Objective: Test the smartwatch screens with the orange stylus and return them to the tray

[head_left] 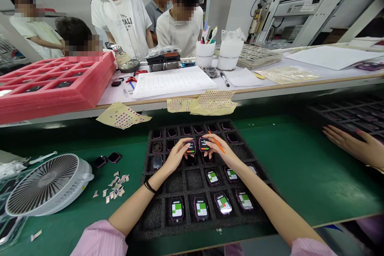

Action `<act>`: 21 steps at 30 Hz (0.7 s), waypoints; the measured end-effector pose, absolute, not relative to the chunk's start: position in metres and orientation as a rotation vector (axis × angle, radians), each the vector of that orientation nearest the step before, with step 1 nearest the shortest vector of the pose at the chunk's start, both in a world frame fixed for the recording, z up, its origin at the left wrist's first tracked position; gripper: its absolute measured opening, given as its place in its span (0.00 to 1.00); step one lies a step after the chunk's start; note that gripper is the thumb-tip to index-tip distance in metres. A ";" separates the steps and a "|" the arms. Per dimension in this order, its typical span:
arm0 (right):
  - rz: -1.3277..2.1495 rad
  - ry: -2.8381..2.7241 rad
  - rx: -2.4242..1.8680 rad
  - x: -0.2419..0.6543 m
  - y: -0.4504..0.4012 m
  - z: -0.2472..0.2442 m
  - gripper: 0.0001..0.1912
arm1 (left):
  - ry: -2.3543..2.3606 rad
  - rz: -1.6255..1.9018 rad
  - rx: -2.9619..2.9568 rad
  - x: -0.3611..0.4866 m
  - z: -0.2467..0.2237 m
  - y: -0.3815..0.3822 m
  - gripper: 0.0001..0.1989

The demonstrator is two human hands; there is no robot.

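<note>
Pink foam packing tray (54,100) with square cells fills the far left of the upper bench. Below it, on a green work mat (303,176), lie a round white plastic desk fan (48,184), two dark smartwatches (107,159) and a scatter of small peeled paper labels (115,186). Next comes a black foam tray (156,224) with a grid of square pockets, many holding watches, the nearest rows showing green screens. The person's left hand (178,155), with a black cord band (150,187) on the wrist, is curled narrow, its fingertips on a dark smartwatch (191,147) near the tray's middle. The right hand (223,152), also curled narrow, pinches a thin orange stick (216,143) and rests on the neighbouring smartwatch (204,144). At far right, a co-worker's open hand (351,144) lies flat beside a second dark tray (348,112).
</note>
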State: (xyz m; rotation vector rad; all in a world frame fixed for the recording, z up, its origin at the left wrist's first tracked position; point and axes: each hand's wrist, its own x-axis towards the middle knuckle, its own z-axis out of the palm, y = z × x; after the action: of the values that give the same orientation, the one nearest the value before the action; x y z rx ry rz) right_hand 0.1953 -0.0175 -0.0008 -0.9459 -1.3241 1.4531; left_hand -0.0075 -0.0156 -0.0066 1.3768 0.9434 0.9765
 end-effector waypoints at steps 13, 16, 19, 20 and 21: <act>1.495 -1.346 -0.868 0.194 -0.013 -0.009 0.25 | 0.899 1.010 1.385 -0.007 -0.012 -0.014 0.23; 1.500 -1.341 -0.874 0.194 -0.013 -0.008 0.23 | 0.902 1.008 1.390 -0.007 -0.013 -0.014 0.25; 1.493 -1.331 -0.884 0.194 -0.013 -0.008 0.21 | 0.902 1.016 1.405 -0.007 -0.014 -0.014 0.25; 1.488 -1.330 -0.888 0.195 -0.013 -0.008 0.20 | 0.903 1.026 1.409 -0.007 -0.014 -0.014 0.25; 1.482 -1.329 -0.893 0.195 -0.013 -0.009 0.20 | 0.903 1.035 1.412 -0.007 -0.013 -0.014 0.25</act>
State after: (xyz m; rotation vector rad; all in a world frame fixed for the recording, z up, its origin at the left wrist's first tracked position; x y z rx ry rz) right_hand 0.1947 -0.0126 -0.0085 -0.8935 -1.3291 1.4823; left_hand -0.0067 -0.0141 -0.0133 1.4120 0.9032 1.0353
